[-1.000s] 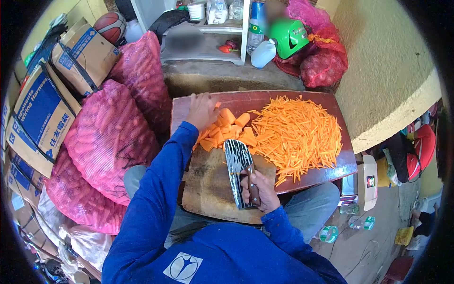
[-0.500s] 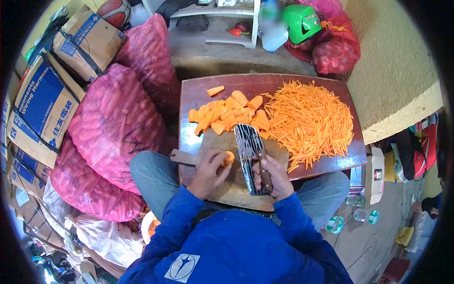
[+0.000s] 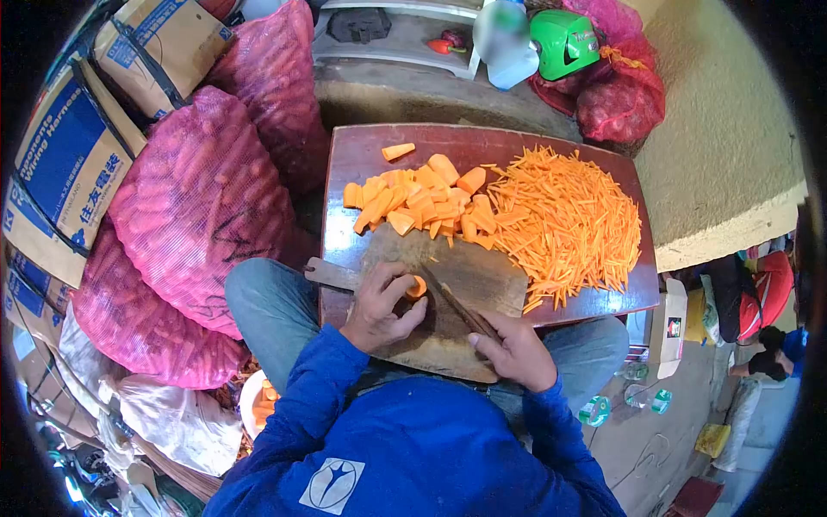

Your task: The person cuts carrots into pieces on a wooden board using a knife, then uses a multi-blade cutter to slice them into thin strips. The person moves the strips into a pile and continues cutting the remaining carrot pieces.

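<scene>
My left hand [image 3: 385, 308] is closed around a short carrot piece [image 3: 417, 286] on the wooden cutting board [image 3: 457, 345]. In my right hand [image 3: 517, 349] is the handle of a cleaver [image 3: 455, 303]. Its blade stands nearly edge-on just right of the carrot piece, apart from it as far as I can see. Behind the board lies a heap of carrot chunks [image 3: 422, 200]. To their right a large pile of carrot strips [image 3: 573, 220] covers that side of the low table [image 3: 353, 155].
Pink mesh sacks of carrots [image 3: 202, 207] crowd the left, beside cardboard boxes [image 3: 77, 172]. A white container [image 3: 251, 405] with carrot pieces sits by my left leg. Plastic bottles [image 3: 594, 411] lie on the floor at right. Part of another person [image 3: 780, 355] shows at the far right edge.
The cleaver has turned from showing its broad flat side to nearly edge-on, with its blade closer to the carrot piece. My left hand still holds the piece. The camera view has shifted slightly.
</scene>
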Available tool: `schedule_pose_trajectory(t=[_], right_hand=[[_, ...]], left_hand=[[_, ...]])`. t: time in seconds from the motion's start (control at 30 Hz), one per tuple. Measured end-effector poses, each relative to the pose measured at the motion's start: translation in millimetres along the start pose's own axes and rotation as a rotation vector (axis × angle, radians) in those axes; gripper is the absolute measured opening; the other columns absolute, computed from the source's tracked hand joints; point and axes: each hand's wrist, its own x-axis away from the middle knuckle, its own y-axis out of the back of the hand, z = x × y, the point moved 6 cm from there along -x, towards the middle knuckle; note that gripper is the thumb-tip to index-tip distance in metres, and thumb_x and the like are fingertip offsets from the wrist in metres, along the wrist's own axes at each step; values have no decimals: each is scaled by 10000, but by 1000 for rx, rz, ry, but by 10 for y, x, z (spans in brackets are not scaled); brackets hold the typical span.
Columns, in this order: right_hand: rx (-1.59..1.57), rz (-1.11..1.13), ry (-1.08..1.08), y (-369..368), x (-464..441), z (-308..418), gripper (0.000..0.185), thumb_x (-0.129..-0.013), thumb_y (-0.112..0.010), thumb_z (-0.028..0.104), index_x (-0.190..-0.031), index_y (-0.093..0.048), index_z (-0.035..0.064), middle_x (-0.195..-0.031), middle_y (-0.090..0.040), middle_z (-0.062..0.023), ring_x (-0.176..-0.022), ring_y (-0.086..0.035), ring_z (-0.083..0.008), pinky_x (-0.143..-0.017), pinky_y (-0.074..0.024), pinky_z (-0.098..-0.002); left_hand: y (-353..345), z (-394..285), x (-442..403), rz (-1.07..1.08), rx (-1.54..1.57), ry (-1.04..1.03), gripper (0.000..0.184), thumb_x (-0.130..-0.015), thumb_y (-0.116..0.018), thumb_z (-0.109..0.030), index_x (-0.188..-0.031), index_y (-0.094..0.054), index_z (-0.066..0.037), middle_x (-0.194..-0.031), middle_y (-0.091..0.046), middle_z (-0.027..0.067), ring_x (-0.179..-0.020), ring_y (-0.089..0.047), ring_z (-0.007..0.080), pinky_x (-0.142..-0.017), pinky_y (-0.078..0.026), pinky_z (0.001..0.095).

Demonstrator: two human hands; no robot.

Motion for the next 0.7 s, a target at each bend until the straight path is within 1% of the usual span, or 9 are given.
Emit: schedule_pose_trajectory(t=[0.07,0.2,0.27,0.3,0.37,0.43,0.6,0.67,0.7], right_hand=[[89,46,13,-59,36,5,425,-1005,-673,183,-1384,-606,1,-1131,-709,-303,-1048,-690,-490,-883,-567,-477],[142,62,-42,-82,98,17,435,-1023,-641,180,-1421,-569,20,-1158,-698,-308,-1059,-687,-498,-879,-565,-496],[112,13,-45,-81,146,92,409,-1022,-643,131,-1403,-573,2,-989,-690,-246,-895,-699,-439,-793,-551,-437],[105,8,-53,-94,164,135,409,-1022,-643,131,-1403,-573,2,-989,-690,-246,-895,-699,-439,-793,-551,-437],[39,-19,31,-105,186,273,477,-1028,-626,166,-1463,-509,8,-1201,-689,-311,-1098,-674,-511,-898,-570,-514],[37,-7,19,-120,208,293,487,-1025,-632,164,-1467,-505,3,-1211,-690,-307,-1095,-677,-507,-904,-572,-514],[74,9,45,-70,266,285,517,-1018,-640,158,-1488,-484,9,-1227,-690,-308,-1082,-688,-499,-899,-575,-515],[66,41,-2,-29,291,314,532,-994,-656,83,-1494,-502,-12,-1185,-703,-287,-1099,-705,-467,-914,-568,-445],[63,41,-8,-15,302,318,532,-994,-656,83,-1494,-502,-12,-1185,-703,-287,-1099,-705,-467,-914,-568,-445]], left_hand=[[29,-14,22,-19,2,-24,387,-753,-841,-54,-1093,-659,-25,-1108,-631,179,-977,-644,371,-851,-541,437],[34,-12,29,-19,1,-15,363,-756,-830,-45,-1080,-669,-19,-1064,-629,175,-954,-640,376,-831,-534,444],[23,-25,33,8,-16,-25,371,-755,-830,-47,-1088,-670,-15,-1076,-625,182,-962,-637,385,-834,-534,453],[10,-28,38,28,-36,-35,379,-755,-831,-48,-1097,-670,-11,-1088,-621,189,-969,-633,395,-836,-533,462],[-3,-15,46,51,-72,-57,399,-749,-836,-56,-1112,-674,-15,-1100,-623,185,-969,-640,383,-820,-539,456],[-1,-24,50,77,-109,-80,419,-743,-841,-63,-1127,-677,-19,-1112,-625,182,-968,-647,371,-804,-545,450],[-32,-37,44,158,-158,-127,483,-712,-852,-78,-1153,-667,-9,-1167,-601,209,-995,-628,406,-814,-546,481],[-68,9,80,154,-147,-124,487,-715,-848,-74,-1162,-666,-11,-1168,-598,210,-991,-625,408,-817,-545,487],[-73,20,88,143,-138,-120,490,-718,-845,-71,-1171,-666,-12,-1170,-596,211,-987,-623,410,-820,-544,493]])
